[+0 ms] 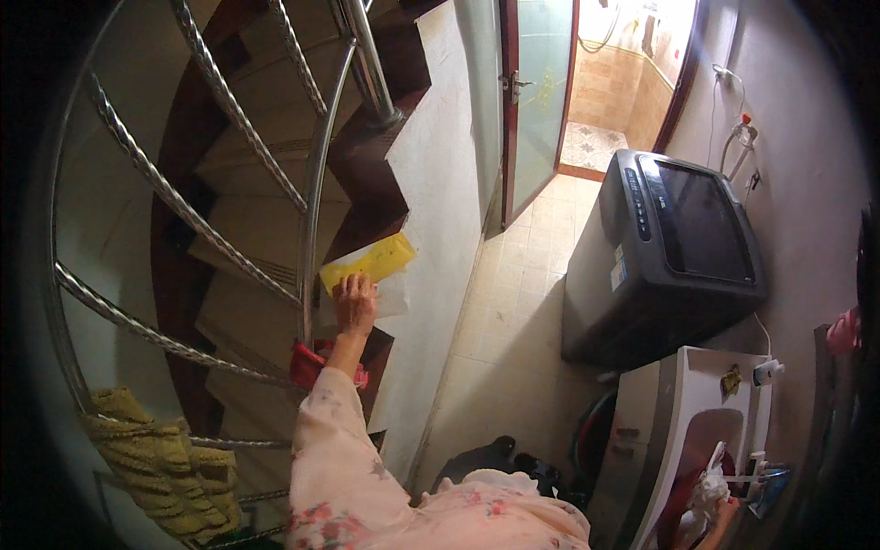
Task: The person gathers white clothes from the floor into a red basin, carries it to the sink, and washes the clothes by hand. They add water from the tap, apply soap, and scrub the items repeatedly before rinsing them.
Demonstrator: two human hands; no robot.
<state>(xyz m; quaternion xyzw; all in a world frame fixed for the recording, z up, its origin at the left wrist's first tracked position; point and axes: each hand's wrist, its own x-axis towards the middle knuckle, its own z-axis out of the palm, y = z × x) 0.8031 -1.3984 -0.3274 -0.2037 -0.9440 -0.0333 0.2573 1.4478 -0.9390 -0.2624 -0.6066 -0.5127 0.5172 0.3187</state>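
Observation:
My left hand [356, 304] reaches out to the staircase side, fingers closed on a yellow and clear plastic packet [381, 256]. The packet is held flat against or just above the edge of a stair step; contact with the step cannot be told. Under my left forearm, a red cloth or bag [307, 364] lies by the base of the railing. At the lower right, my right hand [726, 512] grips a bunched white cloth [709, 489] over a dark red basin [677, 505] in the washbasin [687, 392]. A thin stream, apparently water, runs from the faucet [760, 474] onto the cloth.
A twisted metal railing [199, 223] curves along the left, with an olive towel [161, 460] over it. A grey top-loading washing machine [660, 254] stands beyond the washbasin. Past it, a frosted glass door [543, 89] stands ajar. A soap dispenser [768, 372] sits on the washbasin rim.

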